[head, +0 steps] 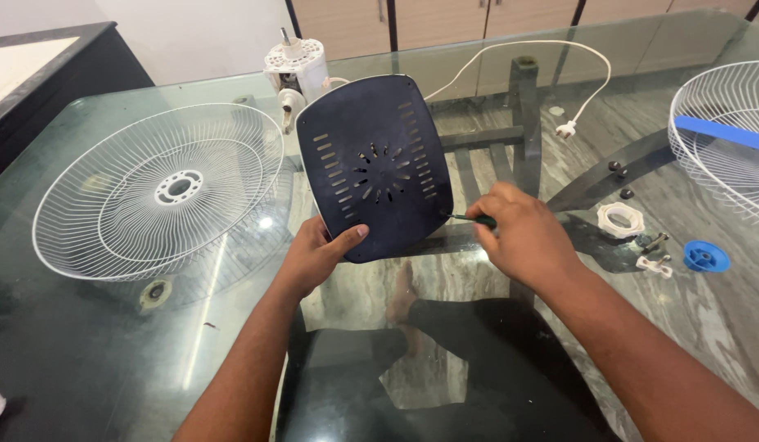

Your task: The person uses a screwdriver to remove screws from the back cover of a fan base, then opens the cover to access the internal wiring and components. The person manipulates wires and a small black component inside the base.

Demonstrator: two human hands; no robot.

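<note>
Head view, centre of the frame: a dark blue vented fan base plate (373, 164) stands tilted on the glass table (101, 352). Left hand (318, 250) clasps its lower edge, thumb pressed on the face. Right hand (523, 233) pinches a green-handled screwdriver (469, 218), tip at the plate's right edge. Behind sits the white motor (296, 69); a white wire grille (162, 188) lies left, a blue knob (706, 256) right.

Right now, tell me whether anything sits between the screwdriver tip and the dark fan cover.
Nothing visible does. The right hand holds the screwdriver with its tip at the dark cover's right edge; the left hand grips the cover's lower edge.
</note>
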